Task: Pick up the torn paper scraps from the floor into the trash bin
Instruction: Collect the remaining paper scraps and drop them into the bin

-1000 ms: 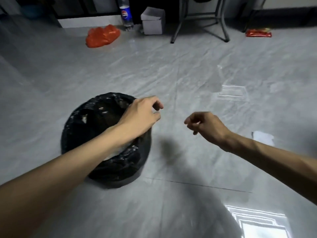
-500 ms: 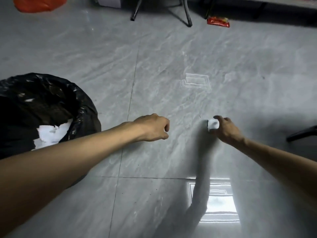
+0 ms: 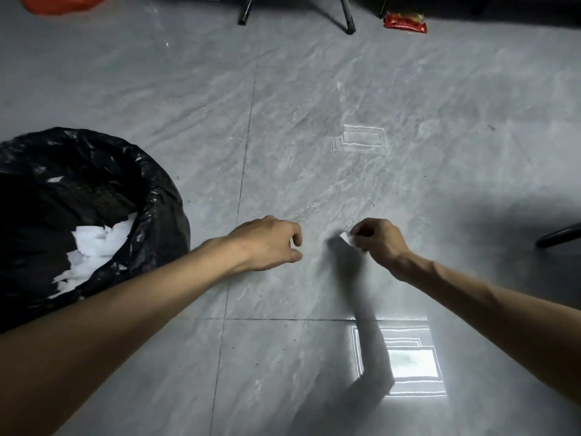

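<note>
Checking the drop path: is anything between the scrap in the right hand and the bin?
Only the left hand: it hangs over the floor between the right hand, pinching the scrap, and the bin. Otherwise, bare floor lies between them.

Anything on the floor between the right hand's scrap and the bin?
Head view: only the left hand, curled, lies between the paper scrap in the right hand and the trash bin; floor otherwise bare.

Dimly lit, with window glare (image 3: pixel 408 361) mirrored on the glossy floor (image 3: pixel 314 105), soft arm shadows, slight wide-angle bending at edges.
</note>
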Demonstrator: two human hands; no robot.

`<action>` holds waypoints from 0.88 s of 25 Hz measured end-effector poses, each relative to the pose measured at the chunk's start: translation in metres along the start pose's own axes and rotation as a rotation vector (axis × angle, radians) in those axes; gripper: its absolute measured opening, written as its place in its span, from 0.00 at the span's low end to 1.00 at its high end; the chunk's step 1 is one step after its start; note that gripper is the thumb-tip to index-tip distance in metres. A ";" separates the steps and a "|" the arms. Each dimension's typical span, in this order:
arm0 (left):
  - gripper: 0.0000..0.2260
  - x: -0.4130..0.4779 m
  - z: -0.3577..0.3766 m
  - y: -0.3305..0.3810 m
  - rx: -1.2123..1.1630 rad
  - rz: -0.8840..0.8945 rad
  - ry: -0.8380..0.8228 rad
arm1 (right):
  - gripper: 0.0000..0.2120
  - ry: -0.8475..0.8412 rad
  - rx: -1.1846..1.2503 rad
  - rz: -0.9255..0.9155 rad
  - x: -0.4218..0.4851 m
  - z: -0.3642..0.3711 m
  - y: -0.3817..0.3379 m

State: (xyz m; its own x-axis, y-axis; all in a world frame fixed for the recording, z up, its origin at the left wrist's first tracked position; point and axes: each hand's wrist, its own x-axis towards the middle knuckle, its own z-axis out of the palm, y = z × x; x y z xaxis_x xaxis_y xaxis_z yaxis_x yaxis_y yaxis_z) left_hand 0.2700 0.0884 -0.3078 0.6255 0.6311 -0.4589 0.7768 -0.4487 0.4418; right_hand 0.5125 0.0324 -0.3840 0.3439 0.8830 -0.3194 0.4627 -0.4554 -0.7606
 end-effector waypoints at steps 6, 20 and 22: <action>0.07 -0.065 -0.057 0.001 0.045 0.048 0.207 | 0.02 -0.172 0.180 -0.179 -0.048 0.022 -0.120; 0.04 -0.231 -0.137 -0.148 0.015 -0.356 0.472 | 0.10 -0.426 -0.231 -0.625 -0.106 0.164 -0.327; 0.03 -0.234 -0.132 -0.156 -0.004 -0.374 0.470 | 0.09 -0.426 -0.226 -0.582 -0.104 0.165 -0.324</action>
State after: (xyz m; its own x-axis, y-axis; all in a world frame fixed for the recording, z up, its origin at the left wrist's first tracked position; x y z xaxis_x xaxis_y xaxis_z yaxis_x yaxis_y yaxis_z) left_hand -0.0068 0.0945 -0.1674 0.2093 0.9583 -0.1947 0.9372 -0.1398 0.3195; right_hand 0.1917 0.1066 -0.1971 -0.3320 0.9347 -0.1271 0.6451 0.1267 -0.7536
